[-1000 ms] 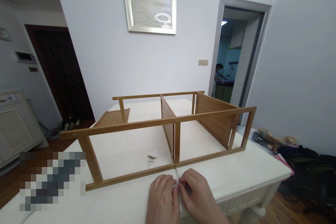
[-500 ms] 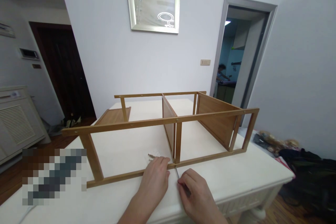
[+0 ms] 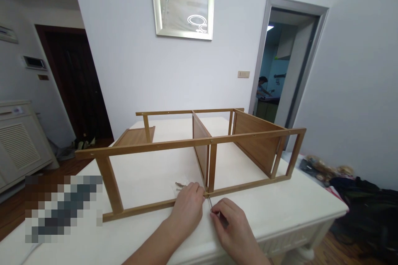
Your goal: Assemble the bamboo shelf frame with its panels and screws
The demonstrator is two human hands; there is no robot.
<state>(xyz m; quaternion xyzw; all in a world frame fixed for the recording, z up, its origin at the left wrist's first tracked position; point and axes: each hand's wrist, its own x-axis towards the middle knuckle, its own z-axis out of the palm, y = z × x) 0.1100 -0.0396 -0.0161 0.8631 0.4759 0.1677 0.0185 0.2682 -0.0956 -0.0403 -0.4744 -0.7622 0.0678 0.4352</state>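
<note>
A wooden shelf frame [image 3: 177, 145] lies on its side on the white table [image 3: 298, 203]. My left hand [image 3: 189, 207] is closed over its lower front rail, just left of the middle upright [image 3: 212, 167]. With closed fingers my right hand [image 3: 231, 221] pinches a thin metal hex key [image 3: 210, 203]. The key's far end meets the rail at the foot of the middle upright; the exact contact is too small to make out. Beyond my left hand lie a few screws [image 3: 179, 185], partly hidden by it.
A loose wooden panel [image 3: 133, 136] rests at the table's far left. At the near left is a blurred-out dark object [image 3: 65, 207]. Bags and clothes [image 3: 367, 198] are heaped to the right. Through the doorway a person [image 3: 263, 87] stands in another room.
My left hand has shifted slightly right along the rail, closer to the joint. The right hand stays almost in place with the hex key. The near top rail has shifted very slightly.
</note>
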